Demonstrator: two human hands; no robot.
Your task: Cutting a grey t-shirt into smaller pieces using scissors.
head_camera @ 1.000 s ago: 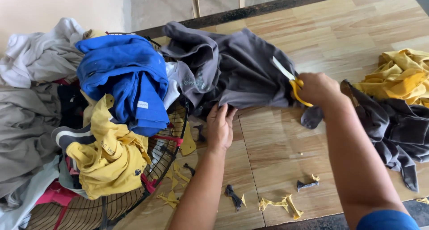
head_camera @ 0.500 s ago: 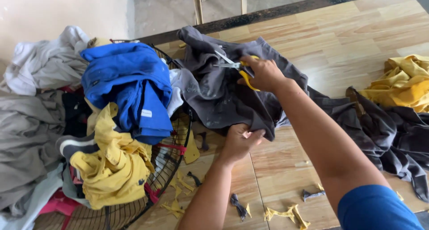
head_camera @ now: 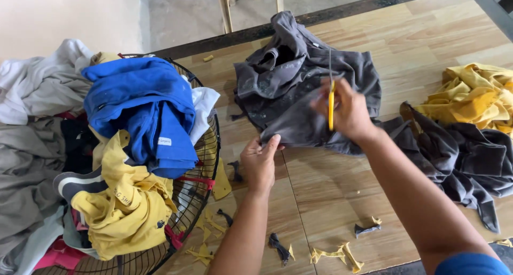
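It looked like a small garment or rag-cutting workshop. A wood-grain worktable (head_camera: 427,34) carried heaps of used clothing, a dark grey shirt (head_camera: 299,88) and a yellow pile (head_camera: 470,93), with cut fabric scraps (head_camera: 336,252) strewn along its near edge. A round wire basket (head_camera: 197,200) overflowed with more garments beside a bare concrete floor (head_camera: 181,8).

The right hand (head_camera: 347,112), gripping the yellow-handled scissors (head_camera: 331,101), is swinging back from the far side of the crumpled dark grey cloth garment (head_camera: 299,88) toward its near edge, blades now pointing up. The left hand (head_camera: 260,163) is shifting from flat on the wooden table (head_camera: 342,189) to pinching the garment's lower hem, and the garment is spreading flatter.
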